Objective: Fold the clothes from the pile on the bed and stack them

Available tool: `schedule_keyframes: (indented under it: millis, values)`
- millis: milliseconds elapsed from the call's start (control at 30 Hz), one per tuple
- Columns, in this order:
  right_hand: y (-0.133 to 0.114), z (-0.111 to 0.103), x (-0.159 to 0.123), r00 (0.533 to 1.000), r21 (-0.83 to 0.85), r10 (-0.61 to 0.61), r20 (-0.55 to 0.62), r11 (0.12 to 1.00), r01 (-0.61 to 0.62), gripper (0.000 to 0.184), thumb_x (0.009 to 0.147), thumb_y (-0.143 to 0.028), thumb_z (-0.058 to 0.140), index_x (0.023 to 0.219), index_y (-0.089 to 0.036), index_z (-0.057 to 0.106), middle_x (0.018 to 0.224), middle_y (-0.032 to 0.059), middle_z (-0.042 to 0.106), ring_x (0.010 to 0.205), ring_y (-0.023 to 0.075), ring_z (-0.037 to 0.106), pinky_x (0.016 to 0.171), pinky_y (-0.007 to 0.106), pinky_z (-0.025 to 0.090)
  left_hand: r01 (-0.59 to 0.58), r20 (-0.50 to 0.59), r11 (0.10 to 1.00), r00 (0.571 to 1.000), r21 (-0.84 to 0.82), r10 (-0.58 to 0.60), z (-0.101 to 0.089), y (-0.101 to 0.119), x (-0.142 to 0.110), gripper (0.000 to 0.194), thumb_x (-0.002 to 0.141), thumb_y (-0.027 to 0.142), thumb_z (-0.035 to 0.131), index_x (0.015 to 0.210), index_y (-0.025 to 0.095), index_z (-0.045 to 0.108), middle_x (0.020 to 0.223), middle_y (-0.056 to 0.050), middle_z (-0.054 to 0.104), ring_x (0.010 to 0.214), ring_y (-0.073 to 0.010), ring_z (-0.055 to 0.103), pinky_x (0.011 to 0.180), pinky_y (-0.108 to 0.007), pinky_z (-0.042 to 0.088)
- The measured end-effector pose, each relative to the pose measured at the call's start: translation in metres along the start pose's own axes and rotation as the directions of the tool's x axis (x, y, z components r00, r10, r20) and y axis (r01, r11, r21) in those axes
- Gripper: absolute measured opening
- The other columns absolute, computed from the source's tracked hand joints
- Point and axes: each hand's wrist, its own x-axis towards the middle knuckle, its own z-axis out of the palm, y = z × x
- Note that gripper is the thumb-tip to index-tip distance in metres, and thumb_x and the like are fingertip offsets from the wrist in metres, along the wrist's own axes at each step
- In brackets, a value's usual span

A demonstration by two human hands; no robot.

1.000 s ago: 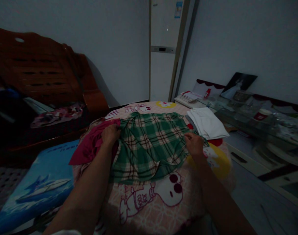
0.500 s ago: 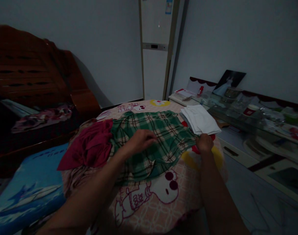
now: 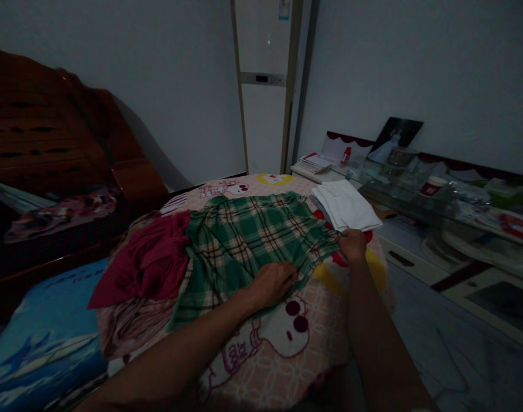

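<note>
A green plaid garment (image 3: 253,229) lies spread over a round surface with a patterned cover (image 3: 325,337); its exact kind is hard to tell. My right hand (image 3: 352,244) is closed on the narrowed right end of the garment. At the near edge of the cloth, my left hand (image 3: 273,284) has its fingers curled down on the fabric, gripping it. A crumpled dark red cloth (image 3: 145,257) touches the garment's left side, on top of folded pinkish cloth (image 3: 137,323). Just beyond my right hand sits a folded white cloth (image 3: 347,205).
A glass-topped cabinet (image 3: 416,200) with a paper cup (image 3: 433,186) and a photo (image 3: 396,140) runs along the right. To the left are a wooden bench (image 3: 133,166) and a blue printed item (image 3: 51,332). A tall white appliance (image 3: 265,126) stands behind.
My left hand has come down and nearer, from above the middle of the plaid garment to its near edge. My right hand keeps its hold. The view has shifted slightly.
</note>
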Motion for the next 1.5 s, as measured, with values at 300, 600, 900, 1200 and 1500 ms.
schedule_keyframes:
  millis: [300, 600, 900, 1200, 1500]
  values:
    - [0.004, 0.001, 0.007, 0.953, 0.35, 0.111, -0.281, 0.937, -0.006, 0.025, 0.068, -0.035, 0.065, 0.073, -0.011, 0.072, 0.069, 0.0063, 0.069, 0.062, 0.018, 0.054, 0.061, 0.029, 0.04, -0.065, -0.033, 0.995, 0.997, -0.069, 0.063, 0.005, 0.01, -0.002, 0.01, 0.086, 0.014, 0.054, 0.081, 0.018, 0.062, 0.085, -0.002, 0.065, 0.079, -0.0133, 0.062, 0.072, -0.022, 0.045]
    - [0.011, 0.007, 0.011, 0.955, 0.416, 0.136, -0.262, 0.909, -0.015, 0.027, 0.068, -0.035, 0.065, 0.076, -0.011, 0.073, 0.071, 0.007, 0.07, 0.066, 0.02, 0.057, 0.062, 0.029, 0.043, -0.069, 0.079, 0.961, 0.996, 0.268, 0.049, 0.005, 0.024, -0.01, 0.02, 0.087, 0.035, 0.059, 0.094, 0.017, 0.061, 0.096, -0.009, 0.066, 0.091, -0.022, 0.064, 0.075, -0.03, 0.051]
    - [0.002, -0.006, 0.005, 0.931, 0.34, 0.171, -0.323, 0.939, -0.054, 0.025, 0.07, -0.031, 0.065, 0.078, -0.009, 0.075, 0.071, 0.0101, 0.071, 0.065, 0.0216, 0.058, 0.065, 0.031, 0.044, -0.114, 0.096, 0.948, 0.991, 0.299, 0.089, 0.012, 0.019, -0.007, 0.017, 0.093, 0.017, 0.045, 0.088, 0.017, 0.061, 0.09, -0.008, 0.066, 0.083, -0.018, 0.064, 0.071, -0.027, 0.05]
    - [0.0, -0.027, 0.001, 0.873, 0.085, 0.214, -0.438, 0.977, -0.197, 0.025, 0.074, -0.024, 0.059, 0.09, -0.013, 0.074, 0.088, 0.0166, 0.072, 0.08, 0.0281, 0.063, 0.073, 0.035, 0.045, -0.27, 0.207, 0.96, 0.946, 0.078, 0.25, 0.011, 0.038, -0.004, 0.021, 0.096, 0.019, 0.043, 0.08, 0.018, 0.056, 0.088, -0.003, 0.065, 0.081, -0.0146, 0.063, 0.068, -0.023, 0.045]
    - [0.003, -0.042, -0.007, 0.908, -0.156, 0.256, -0.331, 0.935, -0.32, 0.03, 0.077, -0.01, 0.051, 0.096, -0.012, 0.074, 0.09, 0.0193, 0.068, 0.087, 0.0326, 0.064, 0.072, 0.04, 0.045, -0.317, 0.196, 0.946, 0.934, 0.065, 0.3, 0.018, 0.034, -0.004, 0.015, 0.093, 0.014, 0.047, 0.084, 0.018, 0.059, 0.09, -0.004, 0.065, 0.079, -0.0148, 0.063, 0.064, -0.023, 0.045]
